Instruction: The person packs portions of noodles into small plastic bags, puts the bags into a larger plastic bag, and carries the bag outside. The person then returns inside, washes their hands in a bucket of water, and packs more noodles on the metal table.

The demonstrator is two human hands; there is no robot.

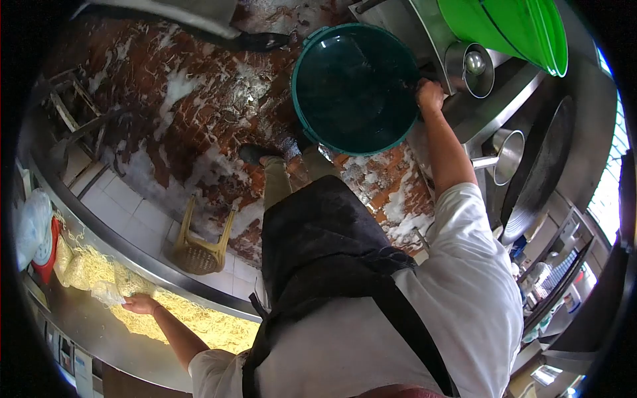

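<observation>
My right hand (430,96) is closed on the rim of a large dark green tub (302,106), at the side nearest the stove. The tub's inside is dark, and I cannot make out what it holds. Out to the left, my left hand (138,304) pinches the edge of a clear plastic bag (107,292). That bag lies against a long heap of yellow noodles (186,312) on a steel counter (142,355). More filled bags (63,259) rest beside it.
The reddish floor (219,109) is wet, with white foam. A yellow plastic stool (202,255) stands by the tiled wall. To the right are a bright green bucket (511,30), steel pots (507,156) and a big wok (541,172). A metal frame (73,109) stands far left.
</observation>
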